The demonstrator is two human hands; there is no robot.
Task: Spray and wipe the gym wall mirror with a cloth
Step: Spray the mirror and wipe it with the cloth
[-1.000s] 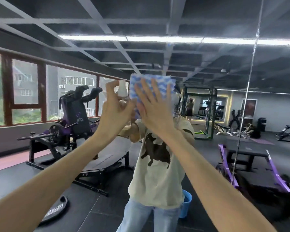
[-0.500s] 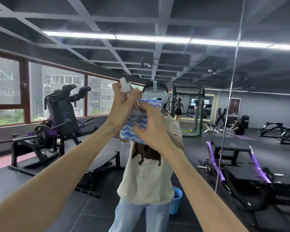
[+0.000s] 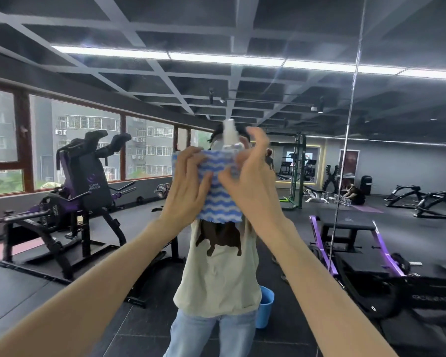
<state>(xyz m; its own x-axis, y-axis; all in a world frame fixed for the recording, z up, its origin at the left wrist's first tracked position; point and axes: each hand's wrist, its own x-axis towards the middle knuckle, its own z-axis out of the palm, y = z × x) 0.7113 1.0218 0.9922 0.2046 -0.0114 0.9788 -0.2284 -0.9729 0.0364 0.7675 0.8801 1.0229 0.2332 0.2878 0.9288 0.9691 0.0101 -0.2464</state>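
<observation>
blue-and-white wavy cloth (image 3: 219, 202) held up before wall mirror (image 3: 386, 119), centre of scene, both hands on it.
left hand (image 3: 188, 184) at cloth's left side, fingers curled over top edge, gripping it. right hand (image 3: 247, 179) at cloth's right side, thumb across fabric, fingers curled just beside clear spray bottle (image 3: 228, 136); cannot tell whether gripping bottle. bottle upright between hands, nozzle above cloth's top edge. blue bucket (image 3: 266, 310) reflected low, right of centre.
</observation>
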